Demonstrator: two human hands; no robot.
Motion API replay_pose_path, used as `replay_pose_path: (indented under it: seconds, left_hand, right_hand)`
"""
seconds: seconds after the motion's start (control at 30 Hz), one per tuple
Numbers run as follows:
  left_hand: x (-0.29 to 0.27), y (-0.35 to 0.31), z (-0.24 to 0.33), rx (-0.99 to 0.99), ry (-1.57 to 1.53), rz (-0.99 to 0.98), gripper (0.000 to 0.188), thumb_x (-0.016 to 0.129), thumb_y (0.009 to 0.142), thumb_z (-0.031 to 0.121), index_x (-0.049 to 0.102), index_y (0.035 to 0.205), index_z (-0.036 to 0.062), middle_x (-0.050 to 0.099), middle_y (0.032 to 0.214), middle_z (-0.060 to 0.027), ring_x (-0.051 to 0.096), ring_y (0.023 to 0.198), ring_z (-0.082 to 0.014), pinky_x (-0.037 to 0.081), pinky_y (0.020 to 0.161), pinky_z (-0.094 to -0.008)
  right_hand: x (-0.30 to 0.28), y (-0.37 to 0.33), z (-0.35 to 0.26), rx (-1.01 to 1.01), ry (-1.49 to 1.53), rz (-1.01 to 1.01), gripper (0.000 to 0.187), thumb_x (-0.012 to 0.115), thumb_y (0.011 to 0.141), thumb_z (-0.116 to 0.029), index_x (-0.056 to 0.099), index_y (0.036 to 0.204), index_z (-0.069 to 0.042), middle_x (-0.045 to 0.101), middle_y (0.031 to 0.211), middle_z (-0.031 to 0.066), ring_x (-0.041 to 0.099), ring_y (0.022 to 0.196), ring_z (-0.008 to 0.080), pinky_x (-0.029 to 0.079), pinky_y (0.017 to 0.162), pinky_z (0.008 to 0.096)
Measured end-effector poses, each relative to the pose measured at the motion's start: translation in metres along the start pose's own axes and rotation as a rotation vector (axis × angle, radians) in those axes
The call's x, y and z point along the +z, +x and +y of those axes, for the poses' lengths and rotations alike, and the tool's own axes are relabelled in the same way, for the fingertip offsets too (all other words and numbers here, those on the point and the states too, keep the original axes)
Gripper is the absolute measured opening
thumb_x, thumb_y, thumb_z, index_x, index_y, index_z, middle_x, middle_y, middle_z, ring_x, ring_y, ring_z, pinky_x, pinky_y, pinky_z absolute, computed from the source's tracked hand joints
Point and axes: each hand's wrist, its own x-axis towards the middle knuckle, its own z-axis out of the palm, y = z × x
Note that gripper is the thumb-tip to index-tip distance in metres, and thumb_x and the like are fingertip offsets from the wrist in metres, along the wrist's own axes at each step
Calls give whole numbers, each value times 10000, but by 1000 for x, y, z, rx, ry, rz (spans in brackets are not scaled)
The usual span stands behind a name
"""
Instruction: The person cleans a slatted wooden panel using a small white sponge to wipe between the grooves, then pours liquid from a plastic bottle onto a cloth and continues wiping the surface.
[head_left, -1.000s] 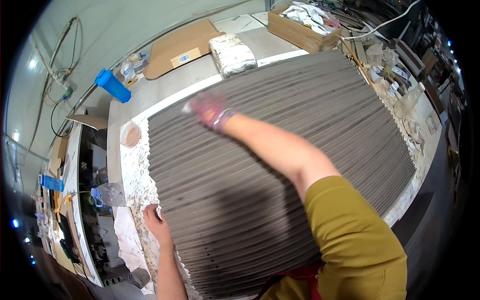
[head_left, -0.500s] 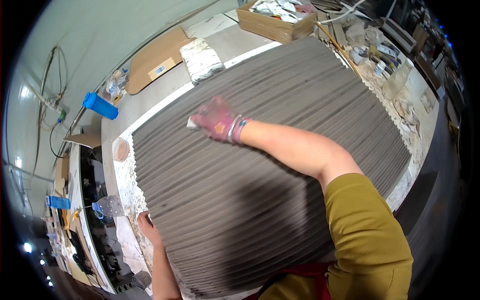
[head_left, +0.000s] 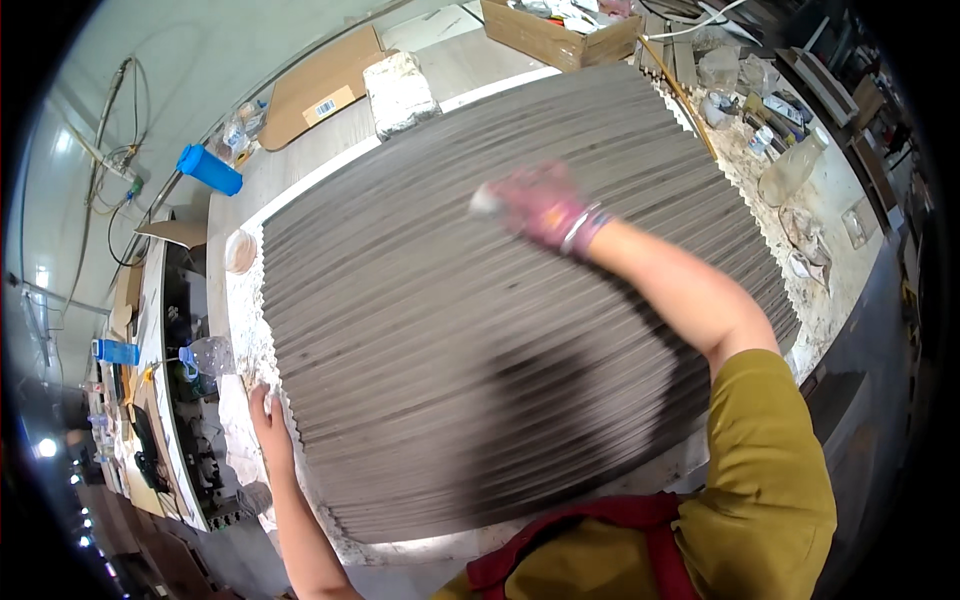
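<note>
A large grey-brown ridged panel [head_left: 400, 330], its surface a row of narrow parallel ribs, lies before me with jagged side edges. My right hand [head_left: 545, 205], in a pink patterned glove, is over its upper middle, blurred by motion. Its fingers close on a small white piece [head_left: 485, 202] that meets the ribs; the kind cannot be made out. Bare, my left hand [head_left: 268, 412] rests at the panel's left edge, thumb and fingers a little apart. My head and arm cast a dark shadow on the panel.
A white wrapped block [head_left: 400, 92] and flattened cardboard [head_left: 318, 85] border the far side, near a cardboard box [head_left: 560, 42]. At left are a blue bottle [head_left: 210, 170] and a round tub [head_left: 240, 251]. A wooden stick [head_left: 680, 98] and a clear bottle [head_left: 793, 170] lie right.
My right hand has swept rightward and slightly away across the ribs with the white piece. My left hand stays by the left edge. The whole view has shifted a little.
</note>
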Motion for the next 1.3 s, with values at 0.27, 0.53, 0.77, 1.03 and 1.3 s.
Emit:
replay_pose_path:
  seconds: [0.27, 0.53, 0.77, 1.03, 1.3]
  left_hand:
    - [-72, -216, 43, -585, -234, 399, 250, 465, 991, 239, 589, 1061, 34, 580, 1026, -30, 525, 985, -154, 400, 881, -316]
    - [-32, -315, 101, -618, -188, 306, 242, 453, 1007, 235, 590, 940, 47, 594, 859, -14, 534, 782, -94, 416, 689, -251]
    - [5, -330, 176, -560, -238, 150, 216, 514, 970, 145, 579, 854, -24, 590, 751, -46, 531, 721, -111, 445, 677, -270]
    - [29, -331, 208, -464, -160, -91, 152, 598, 914, 138, 623, 907, -13, 618, 753, -106, 569, 661, -162, 470, 646, -284]
    - [54, -320, 218, -339, -225, -136, 105, 586, 904, 95, 600, 930, -6, 597, 779, -91, 545, 635, -148, 457, 609, -273]
  right_hand:
    - [-154, -34, 187, 297, -463, 309, 385, 562, 873, -345, 556, 1236, -217, 643, 1110, 139, 623, 987, 355, 477, 824, 486]
    - [-86, -87, 50, -112, -439, -97, 491, 571, 856, -323, 491, 1323, -195, 569, 1282, 112, 562, 1130, 333, 356, 1005, 454]
    - [-178, -103, 256, 234, -437, 373, 408, 582, 889, -372, 553, 1279, -255, 644, 1126, 144, 636, 991, 350, 482, 827, 467]
    - [-129, -179, 42, -133, -21, 135, 464, 575, 883, -334, 542, 1270, -81, 599, 1190, 188, 570, 1085, 391, 461, 922, 441]
    - [-70, -251, -28, -477, -321, -5, 490, 627, 816, -292, 512, 1285, -207, 613, 1069, 88, 586, 937, 280, 351, 982, 515]
